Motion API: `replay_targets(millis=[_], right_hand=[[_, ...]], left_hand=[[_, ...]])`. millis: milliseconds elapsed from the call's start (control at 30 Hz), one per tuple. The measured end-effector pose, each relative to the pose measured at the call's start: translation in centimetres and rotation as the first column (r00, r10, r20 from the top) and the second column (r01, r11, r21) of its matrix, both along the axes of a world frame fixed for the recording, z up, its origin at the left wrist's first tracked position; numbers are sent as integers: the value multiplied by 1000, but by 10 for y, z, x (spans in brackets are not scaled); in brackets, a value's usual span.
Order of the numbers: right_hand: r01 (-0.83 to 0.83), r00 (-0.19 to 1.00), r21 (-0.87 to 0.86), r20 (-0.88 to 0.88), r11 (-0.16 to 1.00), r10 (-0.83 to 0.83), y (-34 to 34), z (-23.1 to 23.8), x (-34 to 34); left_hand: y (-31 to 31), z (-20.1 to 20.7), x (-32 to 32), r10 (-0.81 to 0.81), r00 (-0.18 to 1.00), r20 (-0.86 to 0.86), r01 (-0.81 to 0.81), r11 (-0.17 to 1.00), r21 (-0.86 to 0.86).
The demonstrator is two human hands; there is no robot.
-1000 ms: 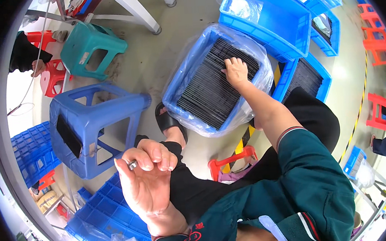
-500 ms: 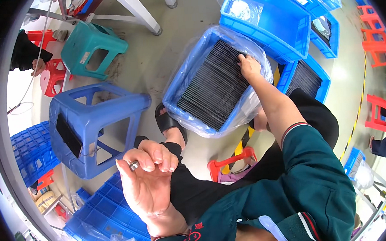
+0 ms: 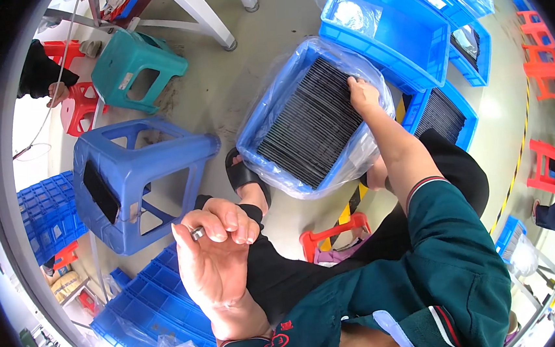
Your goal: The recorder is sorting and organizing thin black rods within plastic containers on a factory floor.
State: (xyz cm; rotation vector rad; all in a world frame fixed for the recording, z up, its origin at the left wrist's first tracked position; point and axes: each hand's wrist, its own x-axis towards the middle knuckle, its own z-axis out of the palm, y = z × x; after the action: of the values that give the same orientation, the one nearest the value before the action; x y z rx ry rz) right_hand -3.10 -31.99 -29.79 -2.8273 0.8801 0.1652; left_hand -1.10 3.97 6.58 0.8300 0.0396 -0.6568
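My left hand (image 3: 219, 256) is raised palm up, fingers curled, with a small shiny metal cylinder (image 3: 197, 233) pinched between thumb and forefinger. In front of me stands a blue plastic crate (image 3: 249, 143) lined with clear plastic film (image 3: 373, 68). Thin black strips (image 3: 309, 125), packed on edge in tight rows, fill it. My right hand (image 3: 364, 95) reaches to the crate's right side, fingers pinched at the end of a strip in the stack. The fingertips partly hide that strip.
A blue stool (image 3: 146, 158) with a black flat piece (image 3: 101, 192) on it lies left of the crate. Behind it is a green stool (image 3: 133, 74). Other blue crates (image 3: 390, 27) stand at the right. A red stool (image 3: 334, 231) is between my legs. Another person's hand (image 3: 57, 94) shows far left.
The whole view has shifted slightly. My right hand has moved a little to the right along the strips' edge; my left hand still holds the metal cylinder.
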Motion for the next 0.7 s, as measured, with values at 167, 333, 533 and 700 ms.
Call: replay_targets(millis=[167, 333, 533, 700], right_hand=[[-58, 994, -54, -93, 997, 53, 8, 15, 10], [-204, 970, -150, -166, 967, 179, 0, -1, 16], [-200, 974, -215, -154, 956, 169, -7, -1, 24], [-222, 965, -272, -198, 936, 171, -2, -21, 13]], left_hand=[[5, -1, -1, 32, 999, -9, -32, 999, -16], [4, -2, -1, 40, 999, -19, -41, 998, -50], [6, 0, 0, 1, 1000, 25, -2, 1000, 28], [6, -1, -1, 35, 999, -10, -36, 997, -62]])
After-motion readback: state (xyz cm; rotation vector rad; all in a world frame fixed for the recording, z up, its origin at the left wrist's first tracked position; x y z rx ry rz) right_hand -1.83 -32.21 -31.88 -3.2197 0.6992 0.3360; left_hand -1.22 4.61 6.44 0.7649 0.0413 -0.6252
